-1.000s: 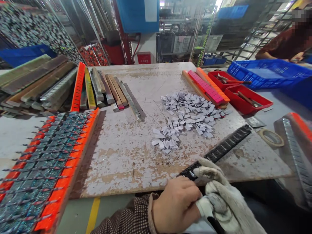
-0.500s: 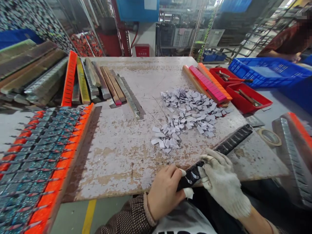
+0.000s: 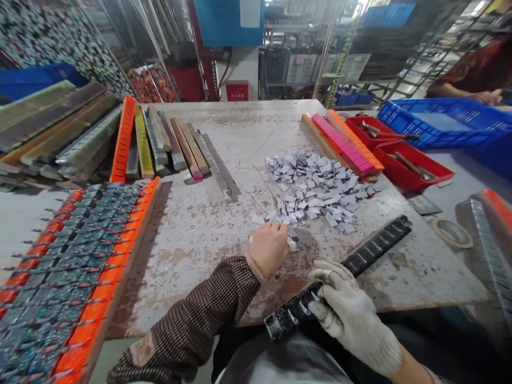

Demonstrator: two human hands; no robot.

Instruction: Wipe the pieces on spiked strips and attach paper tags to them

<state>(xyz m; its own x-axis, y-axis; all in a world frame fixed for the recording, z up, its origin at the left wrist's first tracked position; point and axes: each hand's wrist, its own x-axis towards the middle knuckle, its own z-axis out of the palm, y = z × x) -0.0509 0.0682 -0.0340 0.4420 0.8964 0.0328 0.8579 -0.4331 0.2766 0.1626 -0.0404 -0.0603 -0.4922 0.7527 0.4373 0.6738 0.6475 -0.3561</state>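
Note:
My left hand [image 3: 269, 249], with white wrapping on its fingertips, is over the near edge of a heap of small white tags [image 3: 312, 186]. Its fingers are curled down; the tips and anything between them are hidden. My gloved right hand [image 3: 352, 314] is closed around a black slotted bar [image 3: 378, 245] lying slantwise across the table's front edge. A few thin pale pieces [image 3: 294, 317] sit in slots near the bar's lower end, beside the gloved fingers. The bar's upper slots show pale lines.
On the left, an orange-edged rack [image 3: 92, 282] holds rows of thin pointed pieces, with stacked slotted bars [image 3: 68, 128] behind. Pink and orange bars [image 3: 344, 144], red trays [image 3: 412, 165], a blue crate [image 3: 436, 122] and a tape roll [image 3: 452, 232] are at right. A co-worker's arm [image 3: 464, 90] shows beyond.
My left hand has left the bar's lower end and moved forward to the tags. My right hand still grips the bar, whose lower end is now uncovered.

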